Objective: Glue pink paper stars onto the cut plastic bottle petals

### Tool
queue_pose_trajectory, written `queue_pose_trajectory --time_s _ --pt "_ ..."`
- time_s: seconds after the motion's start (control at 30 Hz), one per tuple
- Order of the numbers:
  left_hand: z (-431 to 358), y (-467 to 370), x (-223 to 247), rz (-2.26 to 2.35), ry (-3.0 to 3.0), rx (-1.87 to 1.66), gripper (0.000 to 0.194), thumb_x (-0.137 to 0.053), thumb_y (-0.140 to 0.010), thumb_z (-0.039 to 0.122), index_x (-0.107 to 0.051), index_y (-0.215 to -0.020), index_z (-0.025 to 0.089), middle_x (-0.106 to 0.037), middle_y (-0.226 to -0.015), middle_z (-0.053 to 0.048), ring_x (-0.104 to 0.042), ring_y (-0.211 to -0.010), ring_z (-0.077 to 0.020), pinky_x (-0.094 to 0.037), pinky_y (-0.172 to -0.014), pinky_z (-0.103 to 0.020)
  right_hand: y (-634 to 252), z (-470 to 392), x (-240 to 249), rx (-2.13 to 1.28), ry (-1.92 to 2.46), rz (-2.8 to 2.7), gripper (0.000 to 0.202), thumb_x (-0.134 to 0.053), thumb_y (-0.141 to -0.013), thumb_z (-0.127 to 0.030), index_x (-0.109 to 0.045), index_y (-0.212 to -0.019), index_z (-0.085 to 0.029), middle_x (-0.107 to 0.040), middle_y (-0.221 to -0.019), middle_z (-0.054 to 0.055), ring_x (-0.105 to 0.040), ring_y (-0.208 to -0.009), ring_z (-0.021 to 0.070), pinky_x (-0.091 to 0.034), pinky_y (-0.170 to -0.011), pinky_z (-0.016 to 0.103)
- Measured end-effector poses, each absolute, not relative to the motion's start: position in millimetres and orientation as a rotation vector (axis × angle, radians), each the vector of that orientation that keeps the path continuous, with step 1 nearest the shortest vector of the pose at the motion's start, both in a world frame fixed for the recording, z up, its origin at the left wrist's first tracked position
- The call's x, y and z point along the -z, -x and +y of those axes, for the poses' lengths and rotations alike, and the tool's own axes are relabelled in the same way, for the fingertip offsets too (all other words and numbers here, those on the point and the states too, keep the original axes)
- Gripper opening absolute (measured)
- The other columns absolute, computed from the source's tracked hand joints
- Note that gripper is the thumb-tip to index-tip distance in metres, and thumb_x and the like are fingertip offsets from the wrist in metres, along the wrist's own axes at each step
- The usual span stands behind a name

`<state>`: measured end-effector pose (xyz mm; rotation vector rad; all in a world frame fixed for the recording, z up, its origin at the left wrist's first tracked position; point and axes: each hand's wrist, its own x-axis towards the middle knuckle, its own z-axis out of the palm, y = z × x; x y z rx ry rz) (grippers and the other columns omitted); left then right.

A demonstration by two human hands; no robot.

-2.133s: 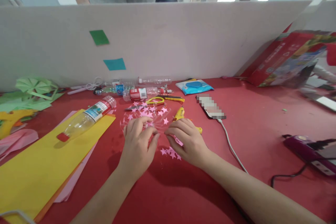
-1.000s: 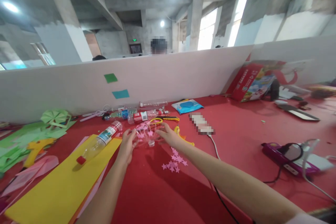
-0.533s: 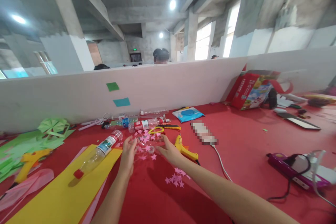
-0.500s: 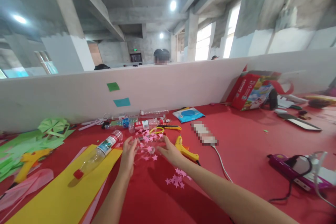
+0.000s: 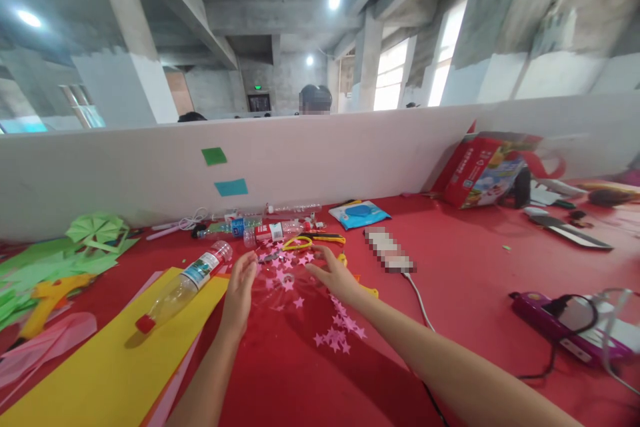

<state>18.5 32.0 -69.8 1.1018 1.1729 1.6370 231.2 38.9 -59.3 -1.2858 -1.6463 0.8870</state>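
Pink paper stars [image 5: 287,285] lie between my two hands, around and over a clear plastic piece whose outline is hard to make out. My left hand [image 5: 243,287] is at their left side, fingers together but stretched out, with nothing gripped. On the right side my right hand [image 5: 333,277] has its thumb and fingers apart and also holds nothing visible. Several more pink stars [image 5: 340,330] lie nearer, below my right wrist. Yellow-handled scissors [image 5: 297,243] rest just beyond the stars. A yellow glue gun [image 5: 370,291] is partly hidden behind my right hand.
A bottle [image 5: 175,293] lies on yellow paper [image 5: 110,353] at left, beside green paper [image 5: 95,233]. More bottles [image 5: 275,232] lie near the partition [image 5: 320,163]. Rightward are a blue packet [image 5: 359,214], a phone [image 5: 389,252] with a cable, a purple power strip [image 5: 565,333] and a red bag [image 5: 485,170].
My hands have moved slightly apart. The stars between them look more spread out, and some now lie beside the nearer cluster. My right hand covers more of the glue gun.
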Motion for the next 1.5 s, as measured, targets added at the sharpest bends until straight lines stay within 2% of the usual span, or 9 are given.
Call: queue_pose_trajectory --time_s 0.23,0.47,0.63,0.73,0.97,1.2,1.33,1.43,1.5 --pt "28.2 -20.1 69.3 1.217 -1.083 -1.701 0.040 -0.058 -0.079 0.046 -0.053 -0.115 0.029 -0.050 -0.134 -0.005 -0.042 -0.130 -0.0208 -0.040 -0.102 -0.032 -225.6 46.9 56.4 -1.020 1.280 -1.593 0.025 -0.047 -0.090 -0.033 -0.049 -0.112 -0.022 -0.064 -0.104 0.005 -0.069 -0.072 0.0147 -0.057 -0.058 0.027" --pt "26.2 -12.7 75.1 1.465 -1.196 -1.817 0.041 -0.048 -0.083 0.053 -0.053 -0.112 0.025 -0.050 -0.131 -0.005 -0.040 -0.129 -0.0219 -0.027 -0.110 -0.033 -240.3 40.4 43.1 -0.848 1.341 -1.703 0.032 -0.044 -0.091 -0.035 -0.044 -0.120 -0.022 -0.061 -0.114 0.007 -0.066 -0.066 0.0130 -0.052 -0.053 0.026" --pt "24.4 -12.3 79.9 1.585 -1.255 -1.864 0.042 -0.042 -0.085 0.057 -0.053 -0.107 0.023 -0.053 -0.119 -0.006 -0.048 -0.115 -0.0231 -0.035 -0.102 -0.034 -275.8 30.6 37.1 -0.583 1.426 -2.038 0.009 -0.052 -0.081 -0.015 -0.061 -0.083 -0.018 -0.066 -0.086 0.005 -0.062 -0.075 0.0171 -0.045 -0.065 0.028" --pt "21.0 -14.8 81.3 1.619 -1.337 -1.845 0.040 -0.040 -0.086 0.056 -0.053 -0.105 0.023 -0.054 -0.114 -0.005 -0.048 -0.112 -0.0223 -0.035 -0.102 -0.034 -286.8 20.1 40.8 -0.511 1.399 -2.349 0.014 -0.055 -0.074 -0.007 -0.064 -0.072 -0.018 -0.066 -0.081 0.005 -0.062 -0.077 0.0186 -0.043 -0.067 0.027" --pt "19.3 -19.9 82.6 1.652 -1.495 -1.849 0.040 -0.039 -0.087 0.054 -0.051 -0.107 0.021 -0.054 -0.110 -0.006 -0.050 -0.105 -0.0218 -0.037 -0.096 -0.036 -284.1 -1.5 46.1 -0.298 1.479 -2.687 0.018 -0.051 -0.083 -0.016 -0.066 -0.091 -0.014 -0.065 -0.097 0.013 -0.061 -0.085 0.0212 -0.042 -0.068 0.026" --pt "-3.6 -27.0 68.9 1.559 -1.903 -2.053 0.031 -0.051 -0.085 0.035 -0.051 -0.112 0.019 -0.050 -0.108 -0.008 -0.048 -0.096 -0.0203 -0.038 -0.091 -0.036 -277.1 -8.4 55.0 -0.231 1.623 -2.612 0.022 -0.044 -0.089 -0.020 -0.065 -0.093 -0.014 -0.064 -0.095 0.013 -0.061 -0.088 0.0219 -0.044 -0.069 0.027" --pt "-26.3 -51.0 64.9 1.121 -2.419 -1.592 0.021 -0.049 -0.086 0.016 -0.053 -0.106 0.019 -0.058 -0.087 -0.002 -0.055 -0.078 -0.0140 -0.045 -0.071 -0.025 -271.4 -7.4 54.8 -0.313 1.623 -2.529 0.017 -0.049 -0.085 -0.012 -0.066 -0.083 -0.012 -0.065 -0.092 0.015 -0.060 -0.089 0.0228 -0.043 -0.071 0.027" --pt "-32.2 -71.0 68.2 1.194 -2.378 -1.064 0.014 -0.045 -0.088 0.019 -0.059 -0.088 0.021 -0.065 -0.080 0.000 -0.061 -0.075 -0.0128 -0.046 -0.070 -0.023 -265.9 -7.0 51.8 -0.415 1.585 -2.387 0.016 -0.052 -0.084 -0.011 -0.066 -0.079 -0.013 -0.066 -0.088 0.012 -0.061 -0.084 0.0205 -0.043 -0.070 0.026" --pt "-32.1 -79.5 70.3 1.244 -2.346 -0.975 0.014 -0.046 -0.088 0.020 -0.060 -0.086 0.021 -0.068 -0.080 0.000 -0.063 -0.070 -0.0131 -0.047 -0.065 -0.024 -262.3 -7.1 51.1 -0.517 1.527 -2.283 0.013 -0.054 -0.083 -0.013 -0.066 -0.079 -0.014 -0.066 -0.083 0.007 -0.061 -0.077 0.0163 -0.043 -0.066 0.023"
